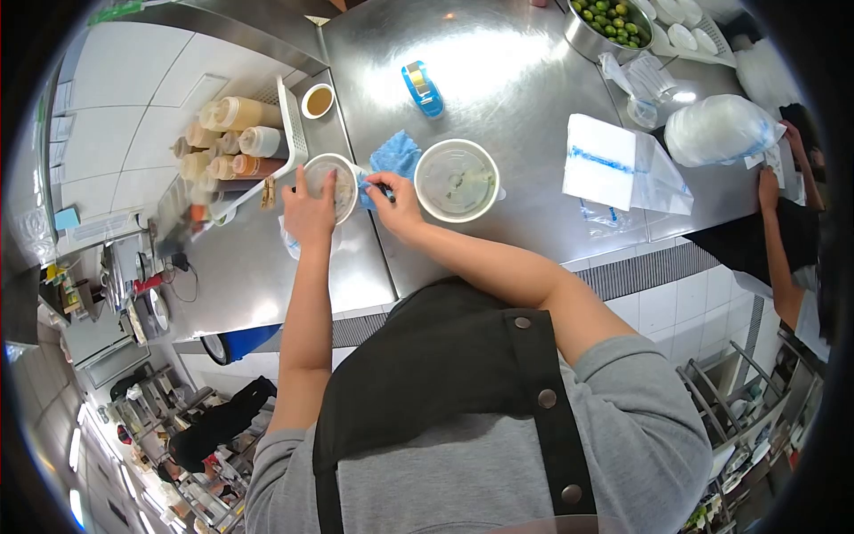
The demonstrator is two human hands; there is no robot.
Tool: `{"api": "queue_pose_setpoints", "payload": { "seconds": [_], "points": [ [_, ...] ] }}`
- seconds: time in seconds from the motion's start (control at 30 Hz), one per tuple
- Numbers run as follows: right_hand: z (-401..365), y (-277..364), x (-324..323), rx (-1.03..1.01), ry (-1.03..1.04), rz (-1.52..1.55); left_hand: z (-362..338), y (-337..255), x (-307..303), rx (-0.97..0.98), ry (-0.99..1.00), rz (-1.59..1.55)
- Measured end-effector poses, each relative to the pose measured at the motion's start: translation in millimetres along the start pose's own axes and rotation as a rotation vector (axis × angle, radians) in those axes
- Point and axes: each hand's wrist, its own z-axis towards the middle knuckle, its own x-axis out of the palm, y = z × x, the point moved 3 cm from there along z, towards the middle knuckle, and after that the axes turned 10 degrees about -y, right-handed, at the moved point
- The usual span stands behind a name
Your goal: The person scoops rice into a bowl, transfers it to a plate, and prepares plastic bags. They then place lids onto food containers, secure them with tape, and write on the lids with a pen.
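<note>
My left hand (309, 214) lies over a round lidded plastic bowl (342, 169), its fingers spread on the clear lid. At that bowl's right side, my right hand (398, 205) pinches a thin dark pen-like object (388, 190); most of it is hidden by the fingers. A crumpled blue cloth (397, 155) lies just beyond my right fingers, partly between the two bowls. Right of this hand stands a second lidded bowl (457, 181), with some green bits visible through its cloudy lid.
A blue tape dispenser (422, 89) lies farther back. Sauce bottles (240, 114) fill a white basket (292, 125) at left, near a cup of brown liquid (318, 101). Plastic bags (601, 162) and a pot of green fruit (612, 22) are at right, where another person's hands (772, 182) work.
</note>
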Motion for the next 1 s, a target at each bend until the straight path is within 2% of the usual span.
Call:
{"api": "queue_pose_setpoints", "payload": {
  "seconds": [0.07, 0.17, 0.27, 0.37, 0.47, 0.67, 0.77, 0.87, 0.9, 1.0],
  "points": [
    [-3.7, 1.6, -5.6, -0.172, 0.041, -0.077, 0.4, -0.7, -1.2, 0.005, 0.001, 0.015],
    [-8.6, -11.4, -8.1, -0.24, 0.198, -0.363, -0.4, 2.4, -0.4, 0.015, -0.012, -0.025],
    [-12.8, -12.4, -11.3, -0.1, 0.101, -0.382, 3.5, 13.1, 10.2, 0.015, -0.062, -0.121],
    [-20.3, 8.3, -1.5, -0.233, -0.091, -0.109, -1.4, 23.2, 14.1, 0.007, -0.082, -0.239],
    [-21.4, 1.9, 11.2, -0.161, -0.006, -0.149, -1.9, 24.3, 14.4, 0.035, -0.111, -0.311],
    [-4.8, -20.4, 14.8, -0.361, 0.245, -0.818, 1.9, 24.1, 16.4, 0.08, -0.117, -0.305],
    [12.3, -4.8, 6.2, -0.274, 0.028, -0.595, 0.7, 25.9, 16.9, 0.079, -0.106, -0.323],
    [17.5, -2.6, 11.3, -0.312, 0.141, -0.197, 1.9, 28.3, 20.9, 0.125, -0.145, -0.375],
    [14.7, -7.7, 15.8, -0.222, 0.107, -0.212, 1.3, 29.8, 21.9, 0.147, -0.166, -0.393],
    [10.0, -20.1, 14.1, -0.465, 0.06, -0.761, 2.9, 32.6, 23.6, 0.193, -0.169, -0.385]
  ]
}}
